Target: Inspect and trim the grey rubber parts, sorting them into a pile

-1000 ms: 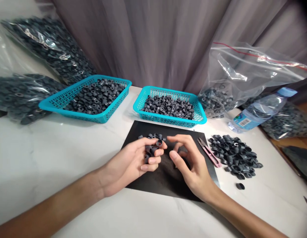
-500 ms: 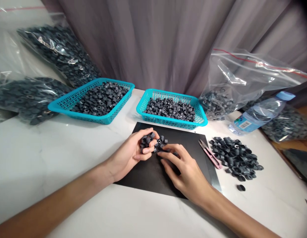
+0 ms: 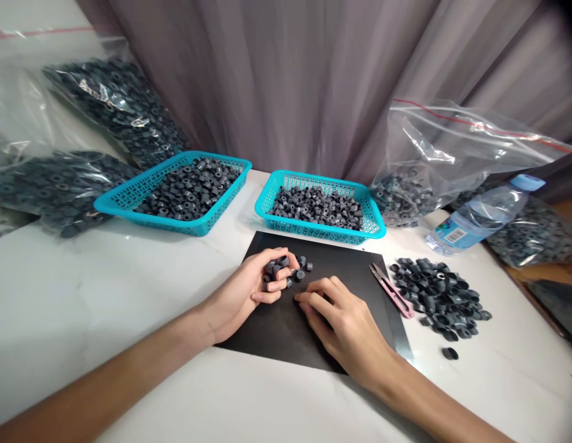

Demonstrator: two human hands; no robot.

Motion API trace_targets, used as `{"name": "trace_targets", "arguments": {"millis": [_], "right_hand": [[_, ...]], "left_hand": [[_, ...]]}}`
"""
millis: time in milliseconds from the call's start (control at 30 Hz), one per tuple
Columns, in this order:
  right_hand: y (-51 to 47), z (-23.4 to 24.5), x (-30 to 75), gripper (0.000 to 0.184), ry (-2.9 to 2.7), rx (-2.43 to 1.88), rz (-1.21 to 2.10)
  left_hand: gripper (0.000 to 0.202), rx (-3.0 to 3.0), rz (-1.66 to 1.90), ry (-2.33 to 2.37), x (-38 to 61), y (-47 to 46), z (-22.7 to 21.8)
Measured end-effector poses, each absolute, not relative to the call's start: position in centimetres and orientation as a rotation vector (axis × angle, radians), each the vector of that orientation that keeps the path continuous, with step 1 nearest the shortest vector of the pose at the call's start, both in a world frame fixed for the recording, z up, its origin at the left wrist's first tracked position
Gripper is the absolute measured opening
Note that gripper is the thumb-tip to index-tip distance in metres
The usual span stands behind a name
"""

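Note:
My left hand (image 3: 244,289) is palm up with its fingers curled round several small dark grey plastic rings (image 3: 276,268). Just beyond its fingertips, a few loose rings (image 3: 300,275) lie on the black mat (image 3: 271,335). My right hand (image 3: 353,323) rests low over the mat, to the right of those rings. Its thumb and fingers are drawn together, and whatever is between the fingertips is hidden. Pink-handled thread snips (image 3: 393,292) lie at the mat's right edge.
Two blue baskets (image 3: 202,227) (image 3: 320,232) of grey rings stand behind the mat. To the right are a heap of dark caps (image 3: 445,298), a single cap (image 3: 450,354) and a tilted water bottle (image 3: 486,212). Filled plastic bags (image 3: 114,104) (image 3: 406,191) flank the baskets.
My right hand has drawn slightly away from the loose rings, and its fingers have closed together. The left hand still holds its rings. The whole view has shifted a little downward.

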State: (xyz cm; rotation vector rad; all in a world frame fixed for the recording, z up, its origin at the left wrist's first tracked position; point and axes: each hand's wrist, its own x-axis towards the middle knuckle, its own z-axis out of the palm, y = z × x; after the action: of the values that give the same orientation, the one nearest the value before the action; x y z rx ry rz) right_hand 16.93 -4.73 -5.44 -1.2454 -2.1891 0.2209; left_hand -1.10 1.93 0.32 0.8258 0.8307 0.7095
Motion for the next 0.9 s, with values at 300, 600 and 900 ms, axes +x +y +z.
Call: {"name": "trace_targets", "arguments": {"millis": [300,600,900], "right_hand": [[-5.0,-4.8,17.2,0.024,-1.732,-1.125,0.382],[-5.2,-4.8,17.3,0.024,-1.778,-1.06,0.494],[-5.2,-4.6,17.3,0.021,-1.848,-1.084,0.452]], "left_hand": [[0.027,1.019,0.449,0.886,-0.4,0.5,0.6],[0.027,0.987,0.403,0.89,-0.2,-0.2,0.1],[0.021,0.941,0.421,0.919,-0.2,0.0,0.1]]}}
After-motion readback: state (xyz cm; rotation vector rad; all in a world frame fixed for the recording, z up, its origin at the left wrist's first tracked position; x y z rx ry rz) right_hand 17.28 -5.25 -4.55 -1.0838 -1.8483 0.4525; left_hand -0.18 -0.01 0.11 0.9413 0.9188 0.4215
